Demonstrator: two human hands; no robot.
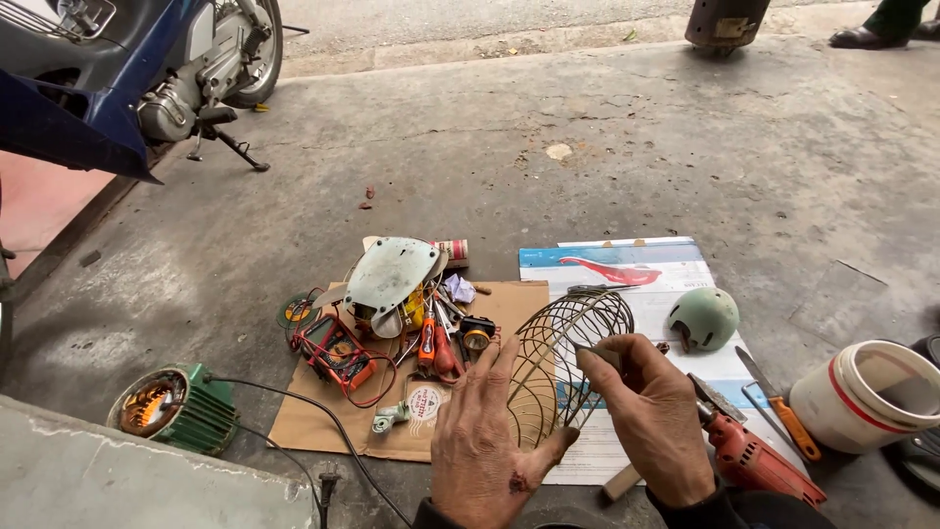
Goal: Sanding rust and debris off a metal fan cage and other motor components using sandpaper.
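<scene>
1. Fingers of the left hand lie spread and flat against the side of the domed, brass-coloured wire fan guard, steadying it without clenching; the right hand has its fingertips pinched on one thin wire at the guard's rim. The guard stands on edge on the floor, between the two hands.
2. Rough grey concrete floor carries everything, cracked and stained.
3. Blue motorbike stands on its side stand at the top left.
4. Flat brown cardboard sheet holds a heap: a pale dished metal cover, an orange multimeter with red leads, and red-handled screwdrivers.
5. White printed poster sheet lies under the guard.
6. White plastic bucket with a red band lies tipped at the right; I cannot tell its contents.
7. Green ribbed motor housing shows copper windings inside.
8. Red power tool lies by the right wrist.
9. Pale green rounded cap rests on the poster.
</scene>
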